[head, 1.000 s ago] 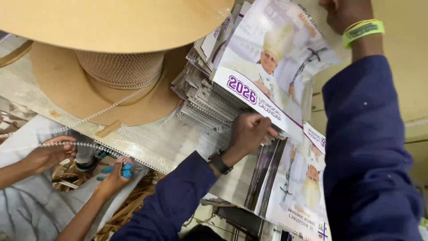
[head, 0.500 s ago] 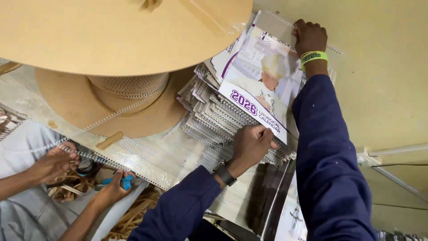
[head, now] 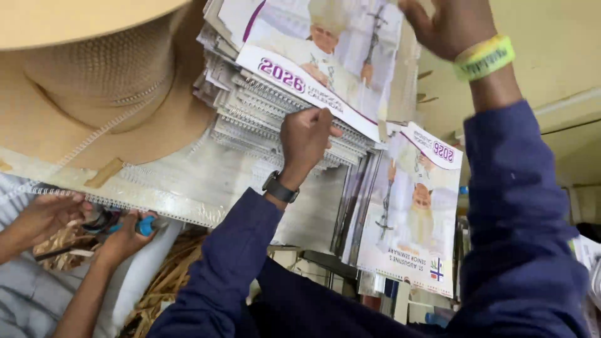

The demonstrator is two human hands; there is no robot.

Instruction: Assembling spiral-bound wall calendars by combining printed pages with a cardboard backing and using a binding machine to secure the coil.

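- Since half a second ago, the right hand (head: 454, 25) has lifted the top calendar (head: 325, 59) higher off the stack of spiral-bound calendars (head: 263, 122).
- It grips the calendar's far edge.
- The left hand (head: 305, 134) is closed on the calendar's bound edge, at the stack.
- A straw hat (head: 94, 119) lies beside the stack.

At the frame's centre our left hand (head: 305, 139) presses on a stack of spiral-bound calendars (head: 263, 116). Our right hand (head: 452, 25), upper right, grips the top calendar (head: 325, 56). A straw hat (head: 94, 94) lies left of the stack. Another person's hands (head: 125, 235) sit lower left, beneath a spiral-bound sheet (head: 206, 188).
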